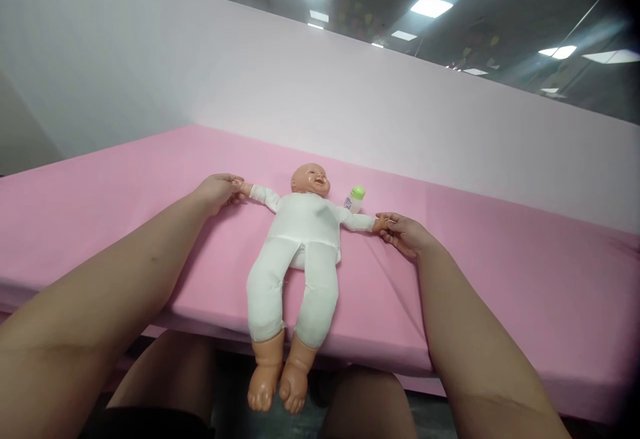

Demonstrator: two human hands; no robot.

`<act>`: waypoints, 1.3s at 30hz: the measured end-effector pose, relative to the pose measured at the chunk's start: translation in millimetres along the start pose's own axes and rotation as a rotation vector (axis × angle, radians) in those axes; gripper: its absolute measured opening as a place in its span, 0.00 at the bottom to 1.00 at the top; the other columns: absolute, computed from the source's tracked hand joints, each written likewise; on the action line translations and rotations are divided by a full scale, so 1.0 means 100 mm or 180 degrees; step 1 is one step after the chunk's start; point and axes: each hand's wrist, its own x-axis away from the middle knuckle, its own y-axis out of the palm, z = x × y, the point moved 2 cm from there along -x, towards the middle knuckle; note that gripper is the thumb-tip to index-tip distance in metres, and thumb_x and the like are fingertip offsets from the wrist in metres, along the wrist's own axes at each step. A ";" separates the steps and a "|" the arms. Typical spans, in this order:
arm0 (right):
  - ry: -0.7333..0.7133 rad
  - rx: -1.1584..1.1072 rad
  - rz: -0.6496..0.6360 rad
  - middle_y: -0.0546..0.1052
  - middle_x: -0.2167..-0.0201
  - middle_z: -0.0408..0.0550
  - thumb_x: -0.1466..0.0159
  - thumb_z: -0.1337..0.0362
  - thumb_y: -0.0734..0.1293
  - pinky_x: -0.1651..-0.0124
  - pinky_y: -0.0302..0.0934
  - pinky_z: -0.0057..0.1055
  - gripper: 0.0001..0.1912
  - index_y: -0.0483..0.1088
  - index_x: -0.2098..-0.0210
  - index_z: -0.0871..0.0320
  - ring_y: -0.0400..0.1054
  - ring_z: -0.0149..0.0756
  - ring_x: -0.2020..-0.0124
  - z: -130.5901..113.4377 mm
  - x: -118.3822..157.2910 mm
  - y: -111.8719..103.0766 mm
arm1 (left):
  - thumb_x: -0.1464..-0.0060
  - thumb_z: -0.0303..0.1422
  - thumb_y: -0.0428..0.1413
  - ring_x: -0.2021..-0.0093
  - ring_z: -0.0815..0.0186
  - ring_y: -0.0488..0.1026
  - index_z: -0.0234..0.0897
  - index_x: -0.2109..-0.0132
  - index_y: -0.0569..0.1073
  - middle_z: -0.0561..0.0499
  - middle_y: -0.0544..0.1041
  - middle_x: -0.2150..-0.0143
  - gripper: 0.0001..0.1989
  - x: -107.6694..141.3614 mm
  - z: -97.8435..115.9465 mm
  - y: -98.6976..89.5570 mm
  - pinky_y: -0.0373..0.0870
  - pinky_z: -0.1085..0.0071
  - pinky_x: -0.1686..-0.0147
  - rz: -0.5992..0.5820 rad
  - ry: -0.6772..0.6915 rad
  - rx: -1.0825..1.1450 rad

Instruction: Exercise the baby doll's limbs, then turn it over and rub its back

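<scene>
Centrally, a doll in a white suit is laid face-up on a pink table, its long axis run from the middle of the frame down towards the lower edge, tilted slightly. Its bald head is placed uppermost, turned towards the right of the frame, and its bare feet are hung past the near edge of the table at lower centre. Both of its arms are spread sideways, across that long axis. At centre left, one small doll hand is held between the fingers and thumb of the left hand; at centre right, the other is held likewise by the right hand. Both grips are narrow; how firmly they are pressed cannot be told. The doll's body is thus set between the hands, about equally near to each. Just above the doll's arm on the right, a green-capped bottle is seen, nearer to the right hand.
</scene>
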 end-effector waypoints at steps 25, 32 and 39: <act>-0.0028 0.0107 0.0457 0.77 0.66 0.48 0.40 0.69 0.74 0.76 0.68 0.26 0.20 0.75 0.48 0.55 0.68 0.31 0.74 0.02 -0.03 0.01 | 0.53 0.20 0.60 0.77 0.65 0.74 0.33 0.59 0.80 0.44 0.79 0.69 0.13 0.07 0.09 0.07 0.75 0.69 0.73 0.0289 -0.0231 0.0101; 0.0017 -0.0071 -0.0050 0.78 0.56 0.51 0.44 0.69 0.80 0.57 0.76 0.30 0.25 0.75 0.48 0.54 0.74 0.36 0.60 -0.03 0.08 0.01 | 0.58 0.19 0.65 0.74 0.65 0.76 0.32 0.57 0.80 0.42 0.81 0.65 0.18 0.03 0.01 0.03 0.75 0.70 0.71 0.0068 -0.0046 0.0236; -0.0200 0.0405 -0.0052 0.75 0.71 0.44 0.46 0.59 0.82 0.73 0.62 0.27 0.18 0.75 0.62 0.58 0.65 0.29 0.75 0.01 0.03 0.02 | 0.54 0.28 0.69 0.76 0.64 0.75 0.34 0.58 0.81 0.43 0.79 0.71 0.13 0.01 0.00 0.00 0.74 0.70 0.76 0.0095 0.0077 0.0232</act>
